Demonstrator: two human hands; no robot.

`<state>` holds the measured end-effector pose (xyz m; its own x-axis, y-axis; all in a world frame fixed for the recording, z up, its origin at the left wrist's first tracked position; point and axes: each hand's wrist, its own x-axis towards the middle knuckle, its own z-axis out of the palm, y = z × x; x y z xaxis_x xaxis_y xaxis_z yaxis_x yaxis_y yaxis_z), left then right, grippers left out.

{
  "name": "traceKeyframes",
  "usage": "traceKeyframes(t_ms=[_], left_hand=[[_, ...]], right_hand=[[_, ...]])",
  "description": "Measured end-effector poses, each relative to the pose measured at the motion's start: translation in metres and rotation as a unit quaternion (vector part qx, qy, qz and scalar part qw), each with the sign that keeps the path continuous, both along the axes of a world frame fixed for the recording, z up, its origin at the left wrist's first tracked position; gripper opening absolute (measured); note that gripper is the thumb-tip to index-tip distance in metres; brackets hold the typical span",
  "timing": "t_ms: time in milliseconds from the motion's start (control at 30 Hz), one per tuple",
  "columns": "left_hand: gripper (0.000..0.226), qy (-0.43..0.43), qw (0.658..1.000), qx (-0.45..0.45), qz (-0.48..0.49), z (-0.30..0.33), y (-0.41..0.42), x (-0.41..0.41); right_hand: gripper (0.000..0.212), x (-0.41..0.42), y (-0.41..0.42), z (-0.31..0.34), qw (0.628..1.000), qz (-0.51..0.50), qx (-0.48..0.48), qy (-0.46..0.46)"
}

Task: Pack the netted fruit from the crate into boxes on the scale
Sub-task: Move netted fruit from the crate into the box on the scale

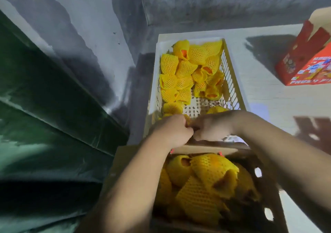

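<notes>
I have both hands down at the near end of the pale slatted plastic crate (231,82), just beyond the far flap of the brown cardboard box (268,188) that sits closest to me. My left hand (172,130) and right hand (211,128) are knuckle to knuckle, fingers curled in tight. They seem to be closing on a yellow foam-netted fruit (187,118) at the crate's near edge, though the fingers cover nearly all of it, so I can't tell for certain what either one actually holds.

To do this pick well, I'd cup the fruit under its belly rather than pinch the loose net, which looks likely to slide off. Then lift it clear of the crate rim and carry it straight back over the box flap, setting it into a gap rather than dropping it on the heap — the box already looks close to full.

The remaining netted fruits (189,71) lie mostly at the crate's far end, with bare floor showing between them and my hands. Their sleeves point every which way, several with an open end facing up and orange skin showing. The crate's long axis runs away from me, in line with the box. A red printed carton (304,66) stands well to the right of the crate.
</notes>
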<state>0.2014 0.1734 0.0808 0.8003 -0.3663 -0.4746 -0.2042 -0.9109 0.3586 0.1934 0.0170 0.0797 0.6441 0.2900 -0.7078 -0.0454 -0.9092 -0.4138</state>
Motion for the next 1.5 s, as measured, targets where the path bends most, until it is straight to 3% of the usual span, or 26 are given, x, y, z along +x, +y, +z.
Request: traceKeyframes(t_ms=[100,133,233,300,400,500,767,867,967,1067,1200,1300,1500], left_hand=[[0.011,-0.003,1.000,0.017,0.014,-0.012,-0.003,0.018],[0.011,-0.013,0.999,0.009,0.033,-0.017,-0.002,0.022],[0.012,-0.040,0.996,0.025,0.072,-0.026,0.000,0.023],[0.016,-0.077,0.995,0.049,0.041,-0.030,-0.004,0.023],[0.027,-0.014,0.997,0.059,0.052,-0.032,-0.008,0.027],[0.039,0.068,0.993,0.074,0.064,-0.036,-0.005,0.029],[0.039,0.075,0.993,0.082,0.035,-0.037,-0.008,0.029],[0.038,0.077,0.994,0.074,0.039,-0.041,-0.007,0.029],[0.040,0.077,0.993,0.074,0.042,-0.043,-0.006,0.029],[0.042,0.072,0.994,0.067,0.042,-0.043,-0.005,0.028],[0.042,0.072,0.995,0.065,0.037,-0.043,-0.004,0.028],[0.042,0.079,0.994,0.067,0.035,-0.044,-0.005,0.028],[0.042,0.073,0.995,0.059,0.038,-0.043,-0.003,0.028]], right_hand=[[0.016,0.048,0.003,-0.013,0.993,-0.023,-0.016,0.117],[0.018,0.064,0.003,-0.018,0.994,-0.044,-0.008,0.099],[0.029,0.101,0.002,-0.046,0.990,-0.091,0.016,-0.109],[0.050,0.103,0.007,-0.074,0.983,-0.065,-0.026,-0.173],[0.054,0.095,0.019,-0.123,0.992,0.021,-0.075,-0.104],[0.075,0.101,0.014,-0.143,0.993,-0.034,-0.081,-0.084],[0.116,0.106,-0.006,-0.166,0.984,-0.175,0.000,0.019],[0.125,0.107,-0.022,-0.172,0.974,-0.220,-0.013,0.047],[0.107,0.105,-0.029,-0.169,0.977,-0.194,-0.025,0.085],[0.064,0.106,-0.027,-0.172,0.971,-0.235,0.046,0.022],[0.053,0.105,-0.021,-0.169,0.968,-0.241,0.059,0.025],[0.017,0.103,-0.015,-0.169,0.979,-0.198,0.047,-0.025],[0.018,0.108,-0.016,-0.137,0.975,-0.212,0.041,-0.060]])
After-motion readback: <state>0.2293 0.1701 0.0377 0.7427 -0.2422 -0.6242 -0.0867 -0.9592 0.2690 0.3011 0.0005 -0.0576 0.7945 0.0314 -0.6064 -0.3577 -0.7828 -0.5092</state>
